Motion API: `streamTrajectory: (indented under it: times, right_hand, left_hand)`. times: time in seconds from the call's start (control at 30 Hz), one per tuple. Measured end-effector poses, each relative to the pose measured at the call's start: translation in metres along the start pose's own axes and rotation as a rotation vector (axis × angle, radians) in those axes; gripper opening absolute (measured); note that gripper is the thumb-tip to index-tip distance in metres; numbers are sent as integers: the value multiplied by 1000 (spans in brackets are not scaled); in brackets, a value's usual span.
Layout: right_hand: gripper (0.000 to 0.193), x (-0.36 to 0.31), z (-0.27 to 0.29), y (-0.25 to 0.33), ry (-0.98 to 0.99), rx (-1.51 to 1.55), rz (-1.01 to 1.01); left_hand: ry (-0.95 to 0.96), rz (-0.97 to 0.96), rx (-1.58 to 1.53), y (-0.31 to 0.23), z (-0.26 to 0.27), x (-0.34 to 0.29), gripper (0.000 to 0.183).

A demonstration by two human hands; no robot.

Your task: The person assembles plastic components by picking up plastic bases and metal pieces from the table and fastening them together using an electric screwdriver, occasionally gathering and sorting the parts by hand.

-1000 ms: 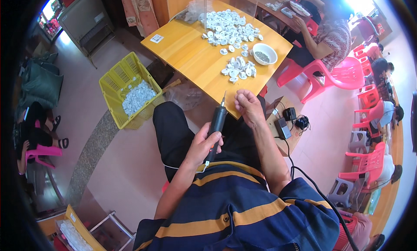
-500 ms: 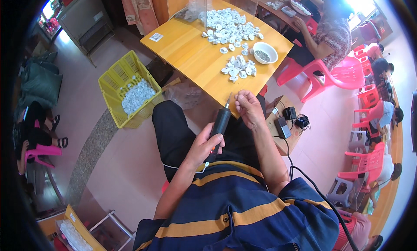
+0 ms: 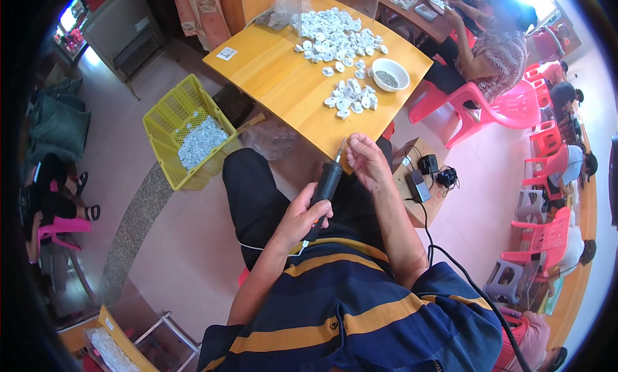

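Observation:
My left hand (image 3: 302,216) is wrapped round a black electric screwdriver (image 3: 331,177) over my lap, its bit pointing up and away toward the table's near corner. Right beside the bit, my right hand (image 3: 368,162) has its thumb and fingertips pinched together; whatever is between them is too small to make out. Beyond the hands, a small group of white round plastic parts (image 3: 351,97) lies on the yellow wooden table (image 3: 273,76). A white bowl (image 3: 400,72) of small grey metal pieces stands near its right edge.
A larger heap of white parts (image 3: 331,34) covers the table's far side. On the floor to the left stands a yellow crate (image 3: 161,128) with pale parts inside. At my right, a wooden box (image 3: 412,162) carries black adapters and cables. A co-worker sits on a pink chair (image 3: 508,108).
The view has shifted slightly. Both my hands keep nearly the same pose, the bit still beside my right fingertips. The co-worker at right has raised their hands.

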State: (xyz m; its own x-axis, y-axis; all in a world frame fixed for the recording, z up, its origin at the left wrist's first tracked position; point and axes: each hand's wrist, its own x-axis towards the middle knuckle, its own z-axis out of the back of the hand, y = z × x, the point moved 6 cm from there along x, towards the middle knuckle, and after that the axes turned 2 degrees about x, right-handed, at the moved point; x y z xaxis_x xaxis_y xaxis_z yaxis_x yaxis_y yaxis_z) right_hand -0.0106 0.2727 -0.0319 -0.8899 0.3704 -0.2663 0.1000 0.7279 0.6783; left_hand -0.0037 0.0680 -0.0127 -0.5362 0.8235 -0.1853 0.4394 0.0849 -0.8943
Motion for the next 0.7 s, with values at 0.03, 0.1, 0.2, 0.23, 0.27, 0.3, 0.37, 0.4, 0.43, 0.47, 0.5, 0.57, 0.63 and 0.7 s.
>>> streamTrajectory:
  times: [0.03,0.1,0.2,0.23,0.27,0.3,0.37,0.4,0.43,0.47,0.5,0.57,0.63,0.7]
  right_hand:
    - [13,-1,-1,0,34,7,-18]
    - [13,-2,-2,2,66,15,-35]
    - [14,-3,-5,3,105,-9,-58]
    - [14,-4,-5,4,97,-18,-59]
    - [14,-4,-5,4,89,-27,-60]
    - [14,-4,-4,4,87,-26,-60]
    - [14,-4,-6,4,149,-35,-66]
    - [14,-3,-4,4,148,-35,-66]
    - [15,-3,-4,3,157,-41,-80]
    - [15,-3,-4,2,166,-47,-94]
    - [15,-3,-3,2,166,-47,-95]
    - [17,-3,-3,-1,187,-32,-131]
    - [16,-2,-2,-1,198,-13,-137]
    - [16,-1,-1,-1,209,6,-143]
  left_hand:
    - [1,3,1,1,-1,0,28]
    - [2,10,3,2,-2,1,30]
    - [9,30,17,5,-2,1,33]
    - [10,32,18,6,-2,1,33]
    - [12,34,17,7,-2,2,34]
    - [14,35,16,8,-2,2,35]
    - [14,39,23,9,-1,2,35]
    - [14,40,29,9,-1,3,35]
    - [14,41,29,9,-1,3,35]
    - [13,42,28,9,-1,3,36]
    - [12,43,27,9,-1,3,36]
    - [14,43,34,8,-2,2,37]
    - [16,44,41,7,-2,2,38]
    - [17,49,50,7,-1,2,38]
